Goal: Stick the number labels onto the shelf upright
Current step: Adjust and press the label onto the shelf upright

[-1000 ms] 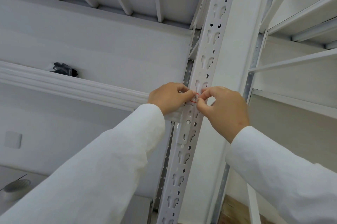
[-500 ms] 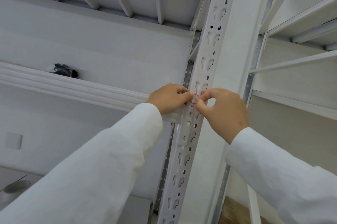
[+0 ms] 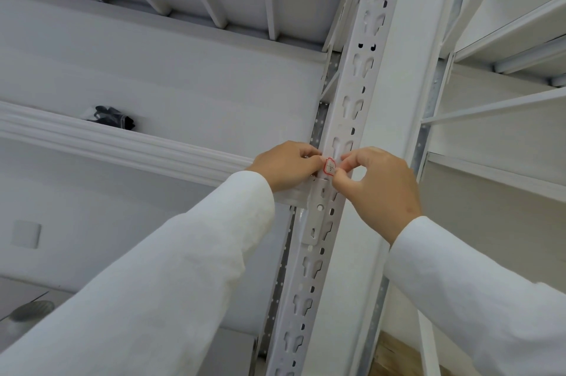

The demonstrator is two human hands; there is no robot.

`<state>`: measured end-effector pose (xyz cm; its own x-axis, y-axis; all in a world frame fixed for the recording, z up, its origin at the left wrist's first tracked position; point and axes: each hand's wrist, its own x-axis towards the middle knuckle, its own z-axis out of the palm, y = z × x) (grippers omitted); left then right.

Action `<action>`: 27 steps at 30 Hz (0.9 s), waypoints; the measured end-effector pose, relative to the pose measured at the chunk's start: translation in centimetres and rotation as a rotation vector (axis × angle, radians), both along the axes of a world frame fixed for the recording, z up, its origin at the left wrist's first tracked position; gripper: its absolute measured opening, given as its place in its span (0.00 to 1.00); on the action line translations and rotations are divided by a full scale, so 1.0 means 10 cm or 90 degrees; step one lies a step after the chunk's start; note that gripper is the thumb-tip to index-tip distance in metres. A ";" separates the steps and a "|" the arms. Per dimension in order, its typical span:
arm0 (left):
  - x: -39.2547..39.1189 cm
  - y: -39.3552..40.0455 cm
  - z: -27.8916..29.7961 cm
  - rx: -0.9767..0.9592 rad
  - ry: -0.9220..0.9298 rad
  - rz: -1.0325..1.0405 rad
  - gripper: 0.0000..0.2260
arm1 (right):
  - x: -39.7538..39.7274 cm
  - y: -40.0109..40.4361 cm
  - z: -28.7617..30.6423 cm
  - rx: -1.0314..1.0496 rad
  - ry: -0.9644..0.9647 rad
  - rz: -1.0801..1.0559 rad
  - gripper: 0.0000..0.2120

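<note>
White-painted steel makes up the shelf upright (image 3: 349, 118), a slotted post with rows of keyhole cut-outs running from the top of the view down to the bottom. Against its face, just above the bracket where a horizontal beam (image 3: 122, 146) joins it, sits a small number label (image 3: 330, 166) with a red border and a faint mark in its middle; the digit is too small to read.

Both hands meet at that label. The left hand (image 3: 288, 164) comes in from the beam side with its fingers curled, and its thumb tip touches the label's left edge. The right hand (image 3: 379, 182) pinches the label's right edge between thumb and forefinger, the other fingers curled below. Whether the label is fully stuck down cannot be told. Both arms wear white sleeves (image 3: 171, 277).

As for what the shelving holds: on the shelf behind the beam lies a dark bundle (image 3: 111, 118), seemingly in clear wrapping, well apart from the hands. The bay to the right shows only its rails. Low at the left edge a round grey object (image 3: 30, 310) is partly visible, and a square wall plate (image 3: 26, 234) sits above it.
</note>
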<state>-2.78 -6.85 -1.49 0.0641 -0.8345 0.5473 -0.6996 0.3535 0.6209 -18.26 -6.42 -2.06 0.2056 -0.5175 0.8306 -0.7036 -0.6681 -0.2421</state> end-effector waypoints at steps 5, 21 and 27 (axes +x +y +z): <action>0.00 -0.01 0.00 0.000 0.002 -0.013 0.06 | 0.00 0.00 -0.02 -0.005 -0.004 0.007 0.08; 0.00 -0.01 0.00 0.015 0.010 -0.015 0.13 | 0.01 0.00 -0.04 -0.033 0.018 0.010 0.05; 0.02 -0.05 -0.01 0.016 0.011 -0.010 0.15 | 0.01 -0.01 -0.05 -0.047 0.025 0.023 0.05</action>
<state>-2.58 -7.33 -1.55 0.0602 -0.8492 0.5246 -0.6829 0.3483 0.6421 -18.14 -6.55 -2.59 0.2558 -0.4467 0.8573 -0.6871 -0.7078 -0.1638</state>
